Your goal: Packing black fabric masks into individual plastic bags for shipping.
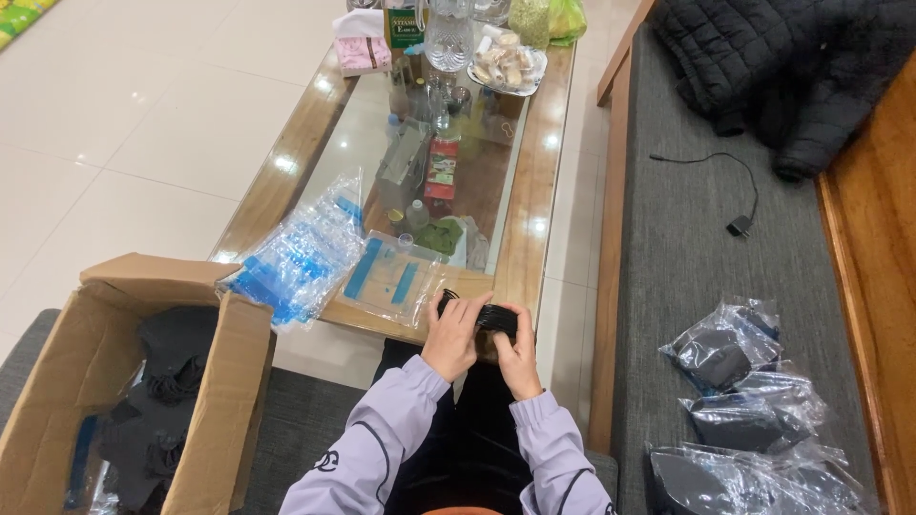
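Both my hands hold a small folded black fabric item (489,316) over the near edge of the glass-topped wooden table (530,195). My left hand (452,336) covers its left end, my right hand (516,356) grips its right end from below. Just left of the hands lies a flat clear plastic bag with blue strips (389,278), and further left a loose stack of the same bags (298,254). My sleeves are pale lilac.
An open cardboard box (221,396) holding dark fabric pieces stands at the lower left. Bagged dark items (739,401) lie on the grey bench cushion to the right, with a black cable (739,224) and a dark jacket (763,67). Bottles, a glass jug and a plate crowd the table's far end.
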